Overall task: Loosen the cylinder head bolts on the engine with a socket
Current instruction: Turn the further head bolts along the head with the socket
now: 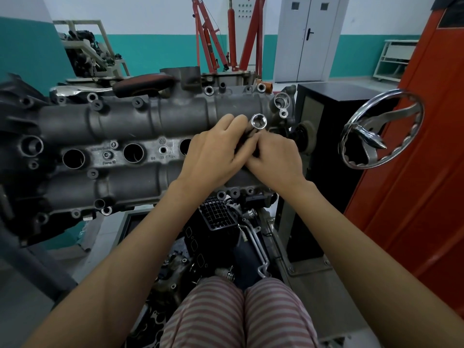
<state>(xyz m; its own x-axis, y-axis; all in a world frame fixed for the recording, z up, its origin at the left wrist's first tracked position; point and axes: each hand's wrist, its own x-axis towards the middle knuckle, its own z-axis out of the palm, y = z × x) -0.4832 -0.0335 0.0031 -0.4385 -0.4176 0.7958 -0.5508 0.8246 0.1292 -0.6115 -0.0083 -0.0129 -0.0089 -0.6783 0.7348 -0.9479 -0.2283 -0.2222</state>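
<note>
The grey engine cylinder head (120, 116) lies across the view on a stand, with round plug holes and several small bolts along its ridges. Both hands meet over its right end. My left hand (213, 149) and my right hand (273, 154) together hold a dark tool, and a shiny chrome socket (258, 121) sticks up from between their fingers with its open end facing the camera. The tool's handle is hidden under the hands. I cannot see which bolt lies beneath them.
A chrome hand wheel (381, 131) on the black stand box (326, 116) sits right of the head. A red panel (414, 172) stands at far right. Red hoist legs (226, 36) rise behind. A ratchet with a dark red handle (143, 84) lies on the head's far side. Engine parts (218, 217) sit below.
</note>
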